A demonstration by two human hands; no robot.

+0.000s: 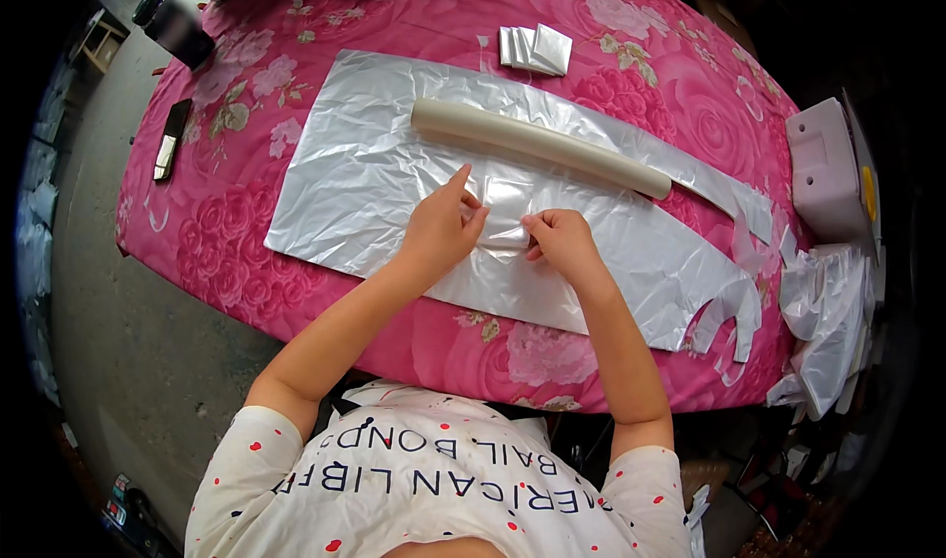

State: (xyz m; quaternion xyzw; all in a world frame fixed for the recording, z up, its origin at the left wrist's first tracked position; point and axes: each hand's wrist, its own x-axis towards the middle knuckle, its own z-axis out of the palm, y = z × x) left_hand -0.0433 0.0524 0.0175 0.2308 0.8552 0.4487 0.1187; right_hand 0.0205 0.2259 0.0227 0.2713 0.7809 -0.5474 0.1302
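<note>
A small folded square of clear plastic film (508,201) lies on a large flat silvery-white plastic bag (345,154). My right hand (564,241) pinches the square's near right corner between thumb and fingers. At its left edge is my left hand (441,221), index finger stretched out and thumb apart, the other fingers partly curled. Whether the left thumb touches the film is hard to tell. Just beyond both hands, a long beige tube (537,147) rests slantwise across the bag. The bag's handle end, with cut-out loops, points right.
Several folded white squares (535,49) sit beyond the tube on the pink floral tablecloth (246,252). A dark bottle (177,31) and a black flat object (171,142) are at the left. Crumpled white plastic bags (826,302) hang by a pale box (826,169) at the right edge.
</note>
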